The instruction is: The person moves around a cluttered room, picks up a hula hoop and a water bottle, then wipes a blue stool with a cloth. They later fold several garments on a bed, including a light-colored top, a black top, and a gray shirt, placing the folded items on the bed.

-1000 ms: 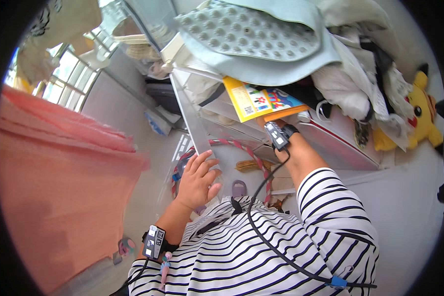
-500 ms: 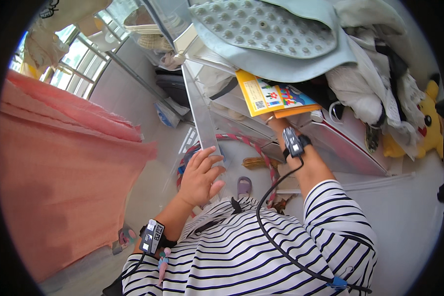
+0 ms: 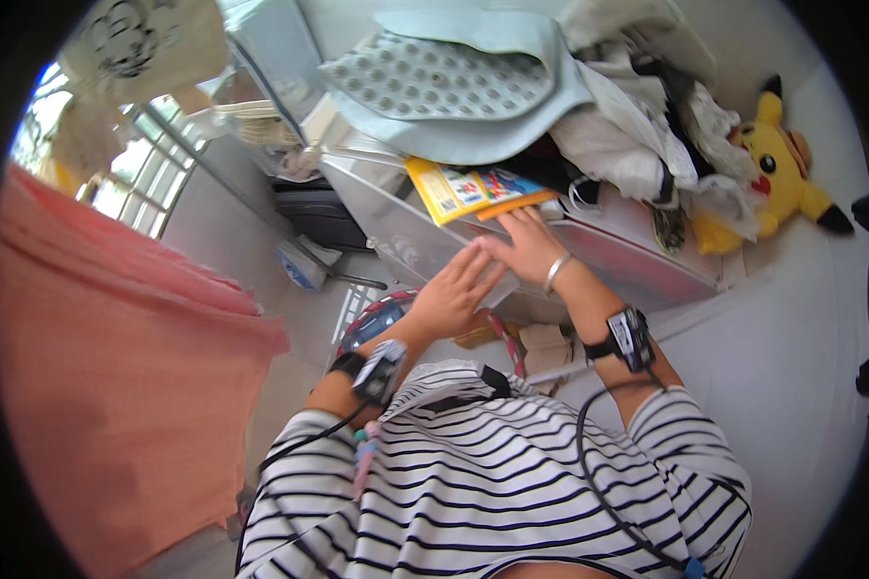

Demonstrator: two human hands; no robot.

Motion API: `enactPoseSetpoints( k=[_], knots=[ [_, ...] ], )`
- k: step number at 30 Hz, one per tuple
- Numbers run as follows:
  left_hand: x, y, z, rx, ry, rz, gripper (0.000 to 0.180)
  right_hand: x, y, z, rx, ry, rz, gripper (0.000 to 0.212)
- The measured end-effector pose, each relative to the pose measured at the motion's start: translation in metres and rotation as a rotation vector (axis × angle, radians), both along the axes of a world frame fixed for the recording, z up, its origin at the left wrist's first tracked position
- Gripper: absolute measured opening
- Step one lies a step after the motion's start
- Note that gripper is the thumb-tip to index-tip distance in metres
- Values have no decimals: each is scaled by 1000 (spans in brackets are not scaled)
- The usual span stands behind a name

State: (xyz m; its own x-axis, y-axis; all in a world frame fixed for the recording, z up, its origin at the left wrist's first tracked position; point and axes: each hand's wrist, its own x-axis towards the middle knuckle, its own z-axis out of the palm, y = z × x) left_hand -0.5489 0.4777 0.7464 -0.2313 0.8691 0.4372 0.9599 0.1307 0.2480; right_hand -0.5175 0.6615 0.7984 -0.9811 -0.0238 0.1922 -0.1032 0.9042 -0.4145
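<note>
The pale floor of a bright room lay around the work, with a pink cloth hanging at nine o'clock and a black suitcase at about eleven. Next came the task's own piece, a drawer unit with a translucent panel, reaching from eleven o'clock round to two. A yellow booklet lay on it near twelve, its orange edge jutting out under a pale blue bumpy mat.

The left hand was just past the centre, fingers long and nearly straight, pointing to one o'clock, with nothing visible in its grasp. Its tips met the right hand, whose fingers were extended and slightly spread toward eleven, just below the booklet's edge; it too showed no hold on anything. Whether either palm pressed the panel could not be told.

Farther right, rumpled clothes were heaped at one to two o'clock, beside a yellow plush toy at two. Hands so close together seemed to call for light, even pressure, with fingertips clear of the drawer edges and the jutting booklet left unsnagged, lest the mat and clothes slide
</note>
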Motion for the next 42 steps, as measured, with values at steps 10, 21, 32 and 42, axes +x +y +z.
enactPoseSetpoints(
  k=[10,21,32,42],
  knots=[
    [-42,85,-68,-318,443,301,51,12,-27,21,72,76,172,43],
    [99,-229,-153,-707,-1014,828,53,11,-71,-19,-249,-128,447,25],
    [415,-488,-171,-598,-1557,1649,56,7,-223,-141,109,-840,702,36],
    [343,-499,-156,-331,-1632,1673,51,-20,-275,-247,136,-1096,791,38]
  ],
)
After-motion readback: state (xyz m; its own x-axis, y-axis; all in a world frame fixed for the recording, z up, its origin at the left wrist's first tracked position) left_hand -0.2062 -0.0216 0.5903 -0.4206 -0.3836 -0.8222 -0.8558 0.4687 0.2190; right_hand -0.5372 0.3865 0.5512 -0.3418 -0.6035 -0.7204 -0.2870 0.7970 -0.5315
